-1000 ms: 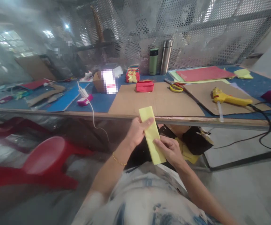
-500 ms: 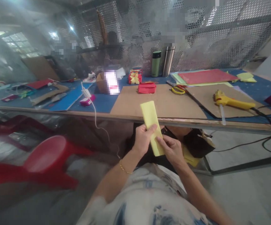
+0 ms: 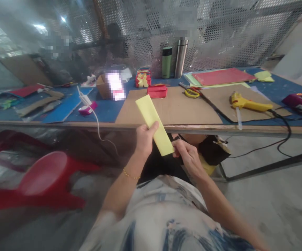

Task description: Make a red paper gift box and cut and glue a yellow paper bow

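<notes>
A folded strip of yellow paper (image 3: 151,118) slants in front of the table edge, its upper end over the cardboard. My left hand (image 3: 145,139) grips its left side near the middle, thumb lying across the top face. At the lower right corner, the curled fingers of my right hand (image 3: 186,153) pinch the paper's edge. Beyond the strip, a small red folded paper piece (image 3: 157,91) rests on the cardboard sheet (image 3: 190,111). Behind that stands a red box with a yellow flower (image 3: 142,78).
Yellow-handled scissors (image 3: 192,92) and a yellow glue gun (image 3: 250,103) with a trailing black cord lie to the right. Coloured sheets (image 3: 224,76) are stacked behind them. Two flasks, green (image 3: 167,62) and steel (image 3: 181,59), stand at the back. A red stool (image 3: 46,174) is at the left.
The yellow strip has tilted further, its top leaning left. My right hand has slid down from its right side to the lower corner. The whole view has shifted slightly.
</notes>
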### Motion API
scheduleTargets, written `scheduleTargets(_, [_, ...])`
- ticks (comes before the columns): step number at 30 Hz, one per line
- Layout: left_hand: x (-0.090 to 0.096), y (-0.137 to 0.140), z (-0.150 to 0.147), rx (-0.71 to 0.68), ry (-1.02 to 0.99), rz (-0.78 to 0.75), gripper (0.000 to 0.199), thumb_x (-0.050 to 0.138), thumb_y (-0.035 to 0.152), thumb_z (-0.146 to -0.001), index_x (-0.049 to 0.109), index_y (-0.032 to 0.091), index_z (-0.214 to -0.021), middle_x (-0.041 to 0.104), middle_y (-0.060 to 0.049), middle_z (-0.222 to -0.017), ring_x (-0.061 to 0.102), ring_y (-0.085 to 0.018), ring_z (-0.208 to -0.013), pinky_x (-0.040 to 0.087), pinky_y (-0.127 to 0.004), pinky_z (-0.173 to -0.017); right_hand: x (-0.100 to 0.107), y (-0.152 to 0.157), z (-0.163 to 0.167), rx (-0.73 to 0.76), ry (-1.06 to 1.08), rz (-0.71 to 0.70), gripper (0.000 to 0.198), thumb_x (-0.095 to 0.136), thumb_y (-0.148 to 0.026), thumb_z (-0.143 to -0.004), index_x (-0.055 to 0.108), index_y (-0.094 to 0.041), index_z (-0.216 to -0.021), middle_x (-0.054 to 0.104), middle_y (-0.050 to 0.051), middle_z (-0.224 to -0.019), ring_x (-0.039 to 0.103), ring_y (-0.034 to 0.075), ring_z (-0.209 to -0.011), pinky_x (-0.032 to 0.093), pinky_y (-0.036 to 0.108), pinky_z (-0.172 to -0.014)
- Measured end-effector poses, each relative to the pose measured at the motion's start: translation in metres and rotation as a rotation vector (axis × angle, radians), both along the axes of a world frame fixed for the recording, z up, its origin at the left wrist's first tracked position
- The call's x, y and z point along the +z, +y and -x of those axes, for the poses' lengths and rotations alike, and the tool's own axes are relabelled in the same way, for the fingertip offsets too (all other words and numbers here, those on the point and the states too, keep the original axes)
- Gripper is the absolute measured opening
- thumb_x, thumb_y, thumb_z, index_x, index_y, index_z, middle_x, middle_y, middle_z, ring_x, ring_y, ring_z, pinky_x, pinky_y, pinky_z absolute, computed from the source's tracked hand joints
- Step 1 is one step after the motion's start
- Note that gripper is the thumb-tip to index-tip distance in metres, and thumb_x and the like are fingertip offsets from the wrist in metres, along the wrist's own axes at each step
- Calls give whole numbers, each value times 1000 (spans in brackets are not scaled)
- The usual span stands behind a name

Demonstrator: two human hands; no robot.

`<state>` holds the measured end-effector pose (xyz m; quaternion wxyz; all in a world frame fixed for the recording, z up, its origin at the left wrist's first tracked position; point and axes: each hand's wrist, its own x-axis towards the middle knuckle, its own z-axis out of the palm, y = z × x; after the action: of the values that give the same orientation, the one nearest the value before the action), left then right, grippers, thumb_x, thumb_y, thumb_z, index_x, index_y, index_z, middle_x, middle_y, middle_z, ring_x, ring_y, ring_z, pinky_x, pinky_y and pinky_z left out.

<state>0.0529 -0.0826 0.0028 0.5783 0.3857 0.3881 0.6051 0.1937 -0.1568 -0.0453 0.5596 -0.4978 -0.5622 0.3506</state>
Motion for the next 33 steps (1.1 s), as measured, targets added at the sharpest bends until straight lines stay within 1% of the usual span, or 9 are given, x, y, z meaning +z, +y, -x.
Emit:
scheduleTargets(4, [-6,-5,-4,-41,38,4,37,92,41,-59,69,12,-64,66,0,-60,57,-10,-53,46,-22,-52,3,8,9,101,-13,55,62,61,-76,-82,52,-20,-55,46,-3,-49,41,11,-47,30,26,-45])
scheduleTargets(7, [-5,-5,-5,-67,36,22,37,92,40,-57,68,13,-63,66,-1,-61,58,-11,-53,46,-23,-53,-4,6,17,55,3,53,66,59,-77,-83,43,-22,-50,40,-4,-44,35,9,-43,25,26,-43])
scheduleTargets(10, [-4,-5,-6,-74,13,43,37,93,39,-55,68,13,-63,66,-2,-61,58,-11,-53,47,-24,-54,-6,2,20,2,18,33,67,61,-78,-81,39,-22,-49,37,-5,-43,33,8,-43,24,25,-42])
scheduleTargets(13, [-2,-5,-8,-73,5,40,38,93,40,-54,68,13,-62,66,-1,-60,58,-11,-52,46,-24,-53,-5,1,21,29,113,80,64,67,-77,-76,47,-22,-50,41,-5,-43,35,8,-40,26,25,-40])
scheduleTargets(18, [-2,-3,-7,-80,23,16,40,93,43,-57,67,13,-63,64,-1,-59,57,-11,-51,44,-24,-50,-7,6,22,117,281,202,55,84,-69,-58,62,-19,-54,53,-2,-45,43,10,-39,35,25,-38])
scheduleTargets(21, [-3,-2,-6,-63,27,9,40,93,42,-58,67,13,-63,64,-1,-58,57,-11,-51,45,-24,-51,-10,6,24,118,269,231,51,84,-66,-60,67,-18,-59,55,-1,-45,44,10,-38,36,25,-38])
scheduleTargets(24, [-4,-1,-6,-44,22,12,40,94,41,-56,66,13,-62,64,0,-58,57,-11,-51,46,-24,-51,-10,6,26,95,221,193,50,82,-66,-63,65,-18,-59,53,-2,-44,43,10,-39,34,24,-38])
scheduleTargets(28, [-4,0,-6,-39,23,15,41,95,41,-55,66,13,-61,64,-1,-56,57,-11,-49,46,-23,-50,-10,5,26,85,219,166,55,77,-72,-65,62,-19,-58,50,-3,-43,40,9,-39,32,24,-37])
scheduleTargets(33, [-1,2,-3,-44,71,-20,38,93,40,-59,68,12,-64,66,-1,-58,58,-11,-49,47,-23,-50,-11,9,24,213,295,230,58,79,-74,-62,66,-18,-58,53,-2,-43,42,9,-38,36,25,-38])
